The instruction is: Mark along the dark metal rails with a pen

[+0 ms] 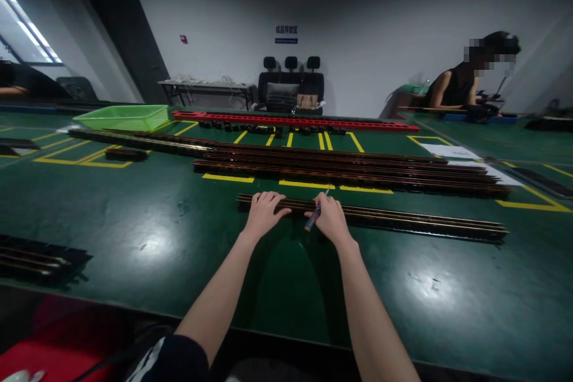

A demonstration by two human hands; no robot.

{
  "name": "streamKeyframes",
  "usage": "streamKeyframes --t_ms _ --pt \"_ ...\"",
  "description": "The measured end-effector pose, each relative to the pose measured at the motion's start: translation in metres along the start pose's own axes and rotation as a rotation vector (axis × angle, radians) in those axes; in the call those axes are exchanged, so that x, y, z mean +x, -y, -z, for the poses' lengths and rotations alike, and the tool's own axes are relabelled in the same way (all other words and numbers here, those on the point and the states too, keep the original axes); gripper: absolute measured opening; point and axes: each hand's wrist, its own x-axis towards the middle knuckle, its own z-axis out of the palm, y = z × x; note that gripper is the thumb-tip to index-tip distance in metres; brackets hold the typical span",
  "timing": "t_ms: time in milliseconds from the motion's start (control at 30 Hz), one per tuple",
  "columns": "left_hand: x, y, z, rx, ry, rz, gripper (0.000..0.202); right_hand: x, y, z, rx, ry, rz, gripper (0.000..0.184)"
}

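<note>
A long black rail (425,222) with copper-coloured strips lies across the green table in front of me. My left hand (265,212) grips the rail near its left end, fingers over the top and thumb spread toward the right. A little to the right, my right hand (330,218) is closed around a slim screwdriver (313,218). Its dark handle sticks out below the fingers, and its thin tip shows above them beside the rail. Just beyond lies a bundle of similar long rails (349,172), side by side.
Behind the bundle are a red slotted bar (295,121), a row of small black parts (268,129) and a green plastic tray (122,117). More rails (36,258) lie at the left edge. White paper sheets (452,151) lie at right. A co-worker (465,80) sits at the far right.
</note>
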Motion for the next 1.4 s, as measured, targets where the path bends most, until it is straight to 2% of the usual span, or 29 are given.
streamKeyframes --t_ms 133,300,367,433,600,767,933,1167,1267,1400 --pt "0.0 0.002 0.002 -0.082 -0.068 0.128 0.039 0.001 0.0 -0.001 0.015 0.011 -0.013 0.026" --pt "0.002 0.021 0.001 -0.154 -0.35 0.539 0.035 0.001 -0.005 -0.008 0.019 -0.011 0.01 0.025" --pt "0.002 0.031 0.001 -0.2 -0.415 0.707 0.036 0.0 -0.01 -0.013 0.011 -0.031 0.064 0.022" --pt "0.003 0.039 0.001 -0.27 -0.44 0.801 0.034 0.0 -0.017 -0.018 -0.008 -0.051 0.118 0.02" --pt "0.008 0.05 0.008 -0.42 -0.374 0.783 0.023 0.001 -0.032 -0.028 -0.082 -0.149 0.223 0.015" --pt "0.016 0.055 0.013 -0.383 -0.317 0.819 0.025 0.004 -0.038 -0.03 -0.102 -0.237 0.296 0.013" --pt "0.021 0.06 0.013 -0.36 -0.284 0.845 0.029 0.006 -0.044 -0.027 -0.035 -0.293 0.379 0.019" --pt "0.017 0.069 0.009 -0.393 -0.283 0.802 0.028 0.003 -0.041 -0.021 0.162 -0.464 0.279 0.009" --pt "0.017 0.075 0.008 -0.398 -0.267 0.744 0.027 0.0 -0.038 -0.017 0.182 -0.473 0.24 0.015" --pt "0.02 0.084 0.008 -0.414 -0.223 0.688 0.026 0.001 -0.033 -0.013 0.211 -0.408 0.21 0.03"
